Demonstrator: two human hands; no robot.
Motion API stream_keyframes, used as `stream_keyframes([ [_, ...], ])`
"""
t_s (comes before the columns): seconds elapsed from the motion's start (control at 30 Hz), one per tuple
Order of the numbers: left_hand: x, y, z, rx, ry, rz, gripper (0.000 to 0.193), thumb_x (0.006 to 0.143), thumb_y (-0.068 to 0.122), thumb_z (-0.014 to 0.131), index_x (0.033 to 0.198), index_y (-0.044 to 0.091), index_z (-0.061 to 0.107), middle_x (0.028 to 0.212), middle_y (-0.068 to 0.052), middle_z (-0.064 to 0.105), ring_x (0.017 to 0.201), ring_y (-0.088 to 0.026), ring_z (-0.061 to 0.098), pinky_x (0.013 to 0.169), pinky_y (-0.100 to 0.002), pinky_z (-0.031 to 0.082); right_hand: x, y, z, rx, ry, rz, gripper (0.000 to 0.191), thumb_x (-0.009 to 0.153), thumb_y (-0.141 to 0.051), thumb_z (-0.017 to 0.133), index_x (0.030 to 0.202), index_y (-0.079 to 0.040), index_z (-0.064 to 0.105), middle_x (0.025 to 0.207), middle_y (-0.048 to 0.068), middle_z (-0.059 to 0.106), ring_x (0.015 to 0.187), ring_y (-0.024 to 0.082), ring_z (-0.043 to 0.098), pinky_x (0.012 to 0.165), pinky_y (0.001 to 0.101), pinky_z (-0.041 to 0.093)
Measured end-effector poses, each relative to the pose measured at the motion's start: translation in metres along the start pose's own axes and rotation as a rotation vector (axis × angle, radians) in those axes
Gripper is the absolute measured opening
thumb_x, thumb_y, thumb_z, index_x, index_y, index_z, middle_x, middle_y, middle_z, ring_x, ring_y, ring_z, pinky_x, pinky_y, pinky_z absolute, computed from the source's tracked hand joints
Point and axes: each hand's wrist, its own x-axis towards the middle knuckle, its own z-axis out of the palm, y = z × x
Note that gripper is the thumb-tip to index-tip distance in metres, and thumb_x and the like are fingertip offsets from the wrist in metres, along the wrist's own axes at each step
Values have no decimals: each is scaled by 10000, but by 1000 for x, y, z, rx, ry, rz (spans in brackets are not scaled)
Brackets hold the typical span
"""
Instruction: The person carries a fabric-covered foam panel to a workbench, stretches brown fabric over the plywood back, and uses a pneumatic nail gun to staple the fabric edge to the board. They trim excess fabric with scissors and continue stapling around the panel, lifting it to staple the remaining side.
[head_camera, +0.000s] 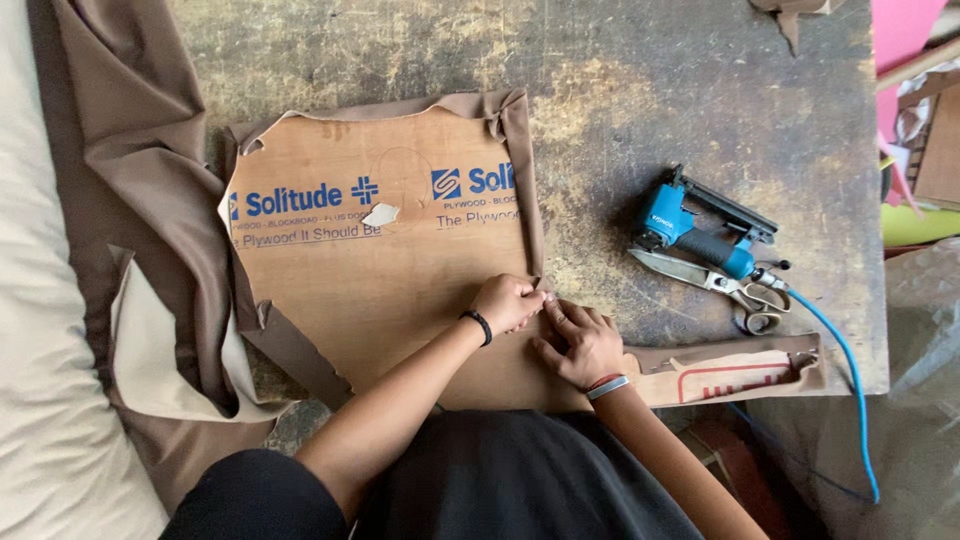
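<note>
A plywood panel with blue printing lies on the worn table. Brown fabric is folded over its top and right edges. My left hand, with a black band on the wrist, is closed and pinches the fabric at the panel's right edge. My right hand, with a red and silver bracelet, presses flat on the panel just beside it, fingers touching the same fabric edge.
A blue pneumatic staple gun with a blue hose and a pair of scissors lie to the right. Loose brown cloth hangs off the table's left side over a cream cushion. A narrow fabric-wrapped board lies at the front right.
</note>
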Motion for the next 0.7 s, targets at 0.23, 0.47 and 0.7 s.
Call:
stream_keyframes([
  [0.23, 4, -8, 5, 12, 52, 125, 321, 947, 303, 658, 729, 70, 695, 536, -45, 640, 463, -112, 617, 468, -307, 495, 41, 34, 22, 1168, -240, 741, 769, 886, -349, 666, 1539, -64, 376, 1336, 165, 685, 859, 224, 665, 660, 362, 543],
  [0.47, 8, -15, 2, -11, 70, 193, 409, 960, 298, 686, 655, 36, 615, 539, -50, 640, 474, -120, 623, 464, -314, 483, 56, 33, 30, 1595, -170, 913, 702, 920, -418, 538, 1527, -87, 417, 1223, 161, 732, 791, 190, 685, 623, 306, 528],
  [0.7, -4, -21, 14, -13, 256, 10, 417, 946, 376, 654, 659, 74, 654, 585, -89, 665, 510, -220, 658, 498, -381, 514, 59, 102, -59, -25, -122, 531, 498, 878, -331, 779, 1343, -177, 689, 1214, 127, 713, 1032, 321, 694, 978, 425, 535],
])
